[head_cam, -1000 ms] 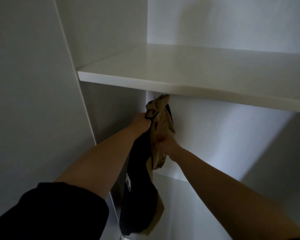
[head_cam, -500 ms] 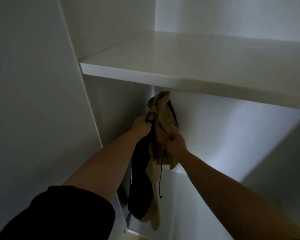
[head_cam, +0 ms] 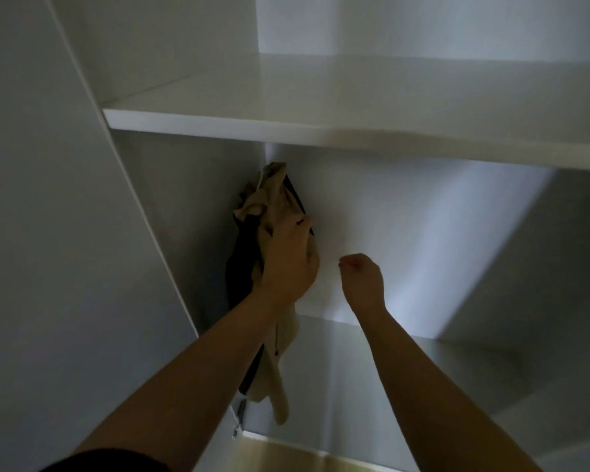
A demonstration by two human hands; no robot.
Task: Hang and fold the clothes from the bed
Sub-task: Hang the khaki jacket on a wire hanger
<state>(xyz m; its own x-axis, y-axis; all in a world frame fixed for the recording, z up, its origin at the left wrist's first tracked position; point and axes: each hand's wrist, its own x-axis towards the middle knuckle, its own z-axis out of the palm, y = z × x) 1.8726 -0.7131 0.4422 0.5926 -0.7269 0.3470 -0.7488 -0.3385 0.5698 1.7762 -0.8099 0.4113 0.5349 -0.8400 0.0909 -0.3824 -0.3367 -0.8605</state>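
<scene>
I am looking into a dim white wardrobe, and both my bare arms reach up and forward into it. A white shelf (head_cam: pixel 321 127) runs across above my hands, with nothing visible on the part I can see.

Under that shelf, in the left back corner, a tan garment (head_cam: pixel 273 202) hangs bunched together with a dark garment (head_cam: pixel 241 267). The tan one lies in front and to the right, its top crumpled just below the shelf and its lower end trailing down past my forearm. The dark one sits behind and to the left of it, against the wardrobe's side wall (head_cam: pixel 191 206). What they hang from is hidden, so I cannot tell how they are held up.

My left hand (head_cam: pixel 288 257) is laid over the middle of the tan garment, fingers spread and curled onto the cloth, pressing or gripping it; I cannot see a full grasp from this angle. A black sleeve (head_cam: pixel 109 463) shows at my left upper arm at the bottom edge.

My right hand (head_cam: pixel 360 272) is apart from the clothes, just to their right, in front of the white back panel (head_cam: pixel 423 233). Its fingers are curled into a loose fist and hold nothing.

A small metal fitting (head_cam: pixel 241 408) shows low on the side wall, below the clothes.
</scene>
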